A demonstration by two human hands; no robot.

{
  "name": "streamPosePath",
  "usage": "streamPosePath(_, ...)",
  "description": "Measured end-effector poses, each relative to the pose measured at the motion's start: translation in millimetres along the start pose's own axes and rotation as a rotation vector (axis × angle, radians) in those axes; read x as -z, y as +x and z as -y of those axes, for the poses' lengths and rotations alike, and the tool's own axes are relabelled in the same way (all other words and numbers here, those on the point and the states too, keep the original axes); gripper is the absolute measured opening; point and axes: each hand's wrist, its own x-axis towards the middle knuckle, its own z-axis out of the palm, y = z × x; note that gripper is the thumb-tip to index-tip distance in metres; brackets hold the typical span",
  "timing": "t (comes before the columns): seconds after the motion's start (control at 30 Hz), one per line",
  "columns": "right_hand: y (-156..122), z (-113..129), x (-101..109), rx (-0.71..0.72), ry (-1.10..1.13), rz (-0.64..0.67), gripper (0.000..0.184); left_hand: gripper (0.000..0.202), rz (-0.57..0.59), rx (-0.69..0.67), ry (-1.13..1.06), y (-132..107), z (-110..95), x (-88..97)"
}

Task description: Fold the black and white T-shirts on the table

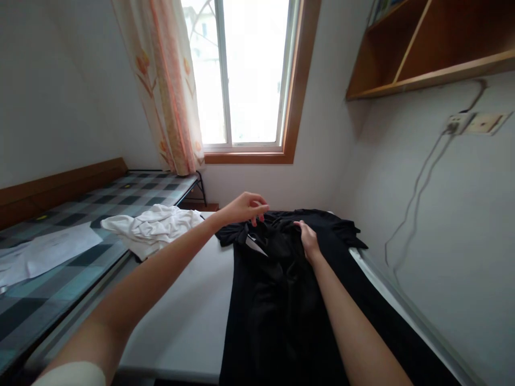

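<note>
Right hand (309, 240) grips the black garment (277, 316) at lower centre; left hand (246, 208) curls close by, hold unclear! Cloth crowds the white tabletop (189, 321) toward its right edge; bare room lower left.

A white table (181, 316) stands in the middle. Black clothes (257, 332) cover most of its right side, from the near edge to the far end. A crumpled white cloth (161, 228) lies at its far left, next to the bed. The bed (108, 203), on the left, has a checked top. A flat white thing (56, 252) lies on it.
</note>
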Motion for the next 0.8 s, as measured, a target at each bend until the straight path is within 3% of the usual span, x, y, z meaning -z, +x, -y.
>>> streamPosePath(0.1, -14.0, 0.4, -17.3, 0.049, -0.273, -0.019, 0.029, 0.038, 0.032, -0.01, 0.105, 7.1, 42.8, -26.5)
streamPosePath(0.2, -24.3, 4.9, -27.1, 0.144, -0.455, 0.053, 0.023, 0.046, 0.02, -0.068, 0.197, 11.7, 74.4, -54.5)
streamPosePath(0.3, -27.2, 11.3, -26.3, 0.195, -0.452, 0.061, 0.026, 0.063, 0.035, -0.105, 0.314, 15.3, 94.5, -81.4)
streamPosePath(0.4, -24.9, 19.0, -19.4, 0.2, -0.359, -0.009, 0.029, 0.072, 0.049, -0.054, 0.429, 20.2, 107.2, -100.2)
streamPosePath(0.6, -13.5, 21.5, -1.5, 0.078, -0.059, -0.199, 0.03, 0.036, -0.056, -0.048, 0.331, 28.8, 126.1, -108.3)
streamPosePath(0.8, -9.2, 12.3, 5.6, -0.185, 0.271, -0.251, 0.04, 0.034, -0.099, -0.15, -0.022, 31.4, 137.0, -97.9)
